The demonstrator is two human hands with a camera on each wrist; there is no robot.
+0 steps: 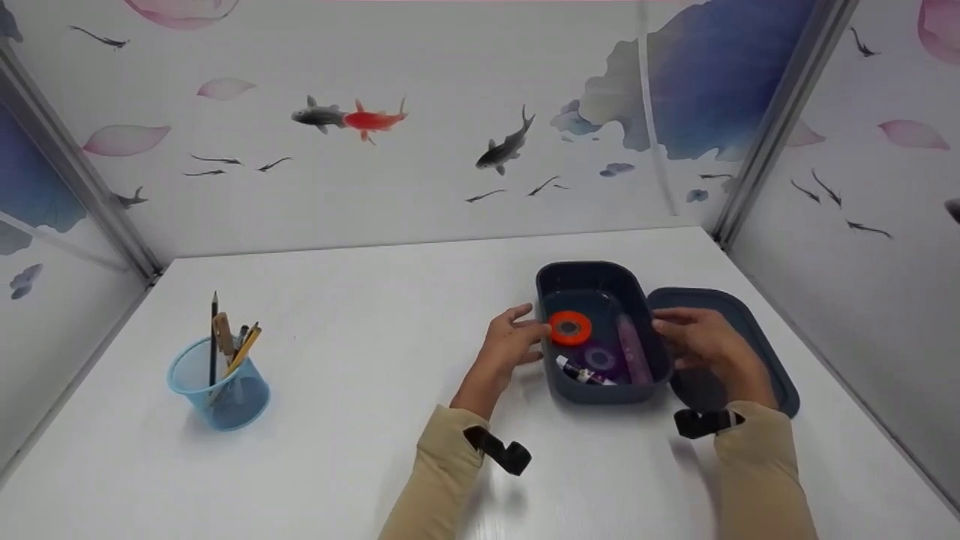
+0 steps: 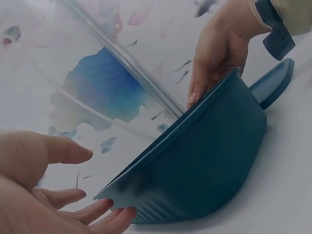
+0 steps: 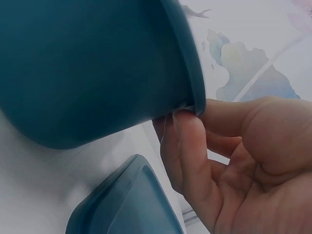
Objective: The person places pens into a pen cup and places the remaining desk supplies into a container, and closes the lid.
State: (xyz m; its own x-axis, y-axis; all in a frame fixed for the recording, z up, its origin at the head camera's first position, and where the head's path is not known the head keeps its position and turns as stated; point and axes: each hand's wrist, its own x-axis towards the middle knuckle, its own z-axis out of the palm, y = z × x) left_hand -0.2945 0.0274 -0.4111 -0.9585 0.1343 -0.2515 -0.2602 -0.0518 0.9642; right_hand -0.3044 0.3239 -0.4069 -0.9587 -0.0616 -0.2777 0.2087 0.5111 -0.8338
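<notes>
A dark blue plastic box stands uncovered on the table. Inside lie an orange tape roll, a purple ring-shaped roll, a long purple stick-like item and a small black-and-white tube. At the box's left side is my left hand, fingers spread; its lower fingertips touch the outer wall while the thumb stays apart in the left wrist view. With thumb and bent fingers, my right hand pinches the right rim. Beneath the right hand lies the matching lid, partly covered.
On the left of the table stands a light blue mesh pen cup holding pencils and other tools. White panels printed with fish and petals enclose the back and sides. A black wrist mount sits on each sleeve.
</notes>
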